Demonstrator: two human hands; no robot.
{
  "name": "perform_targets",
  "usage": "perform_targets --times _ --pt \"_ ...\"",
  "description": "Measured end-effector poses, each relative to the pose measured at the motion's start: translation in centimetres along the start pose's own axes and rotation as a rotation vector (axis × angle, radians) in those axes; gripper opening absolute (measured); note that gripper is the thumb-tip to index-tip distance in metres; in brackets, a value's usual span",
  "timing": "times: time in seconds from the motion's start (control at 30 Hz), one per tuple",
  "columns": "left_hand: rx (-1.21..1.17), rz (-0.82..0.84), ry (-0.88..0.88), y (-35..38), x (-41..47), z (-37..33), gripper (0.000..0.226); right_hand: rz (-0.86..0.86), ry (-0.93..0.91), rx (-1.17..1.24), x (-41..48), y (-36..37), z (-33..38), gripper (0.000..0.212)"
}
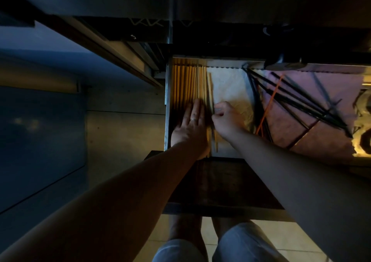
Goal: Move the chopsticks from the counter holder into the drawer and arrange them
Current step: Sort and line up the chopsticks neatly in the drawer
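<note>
Head: drawer (167, 109) w/ chopsticks (186, 85) in row, black sticks (291, 95) beside.

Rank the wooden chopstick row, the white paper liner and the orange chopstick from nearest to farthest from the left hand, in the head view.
1. Wooden chopstick row: under the left hand, on the left side of the drawer.
2. White paper liner: middle of the drawer.
3. Orange chopstick: farther right.
</note>
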State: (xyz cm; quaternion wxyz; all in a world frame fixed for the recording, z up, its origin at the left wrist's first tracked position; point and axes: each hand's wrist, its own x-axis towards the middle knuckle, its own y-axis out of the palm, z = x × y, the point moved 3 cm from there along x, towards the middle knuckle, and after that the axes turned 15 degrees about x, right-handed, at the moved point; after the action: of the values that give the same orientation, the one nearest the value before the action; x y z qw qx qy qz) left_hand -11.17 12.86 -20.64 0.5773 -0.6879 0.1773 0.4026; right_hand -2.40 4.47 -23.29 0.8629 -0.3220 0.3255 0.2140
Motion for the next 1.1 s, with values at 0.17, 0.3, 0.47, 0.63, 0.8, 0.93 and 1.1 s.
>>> perform_targets --times 0.17,0.3,0.47,0.63,0.8,0.93,1.1 --pt "0.092 -0.033 0.036 0.2 0.1 0.3 0.097 -0.017 0.021 0.057 -0.2 -0.6 -0.1 0.028" --pt "0.135 -0.010 0.079 0.5 0.0 0.4 0.098 -0.020 0.017 0.057 -0.4 -0.7 -0.3 0.028" --pt "0.166 -0.011 0.084 0.1 -0.3 0.6 0.096 -0.008 0.029 0.078 -0.7 -0.4 -0.7 0.030" --pt "0.128 0.022 0.083 0.5 -0.7 0.8 0.092 -0.004 0.070 0.089 -0.7 0.0 -0.4 0.031" --pt "0.101 0.034 0.060 0.9 -0.5 0.8 0.100 0.008 0.073 0.055 -0.8 0.1 -0.2 0.030" --pt "0.061 0.046 0.049 0.9 -0.4 0.9 0.097 0.112 0.111 0.088 -1.1 0.7 -0.6 0.028" --pt "0.155 -0.034 0.111 0.7 -0.9 0.5 0.093 0.079 0.138 0.138 -1.6 -0.3 -1.2 0.025"
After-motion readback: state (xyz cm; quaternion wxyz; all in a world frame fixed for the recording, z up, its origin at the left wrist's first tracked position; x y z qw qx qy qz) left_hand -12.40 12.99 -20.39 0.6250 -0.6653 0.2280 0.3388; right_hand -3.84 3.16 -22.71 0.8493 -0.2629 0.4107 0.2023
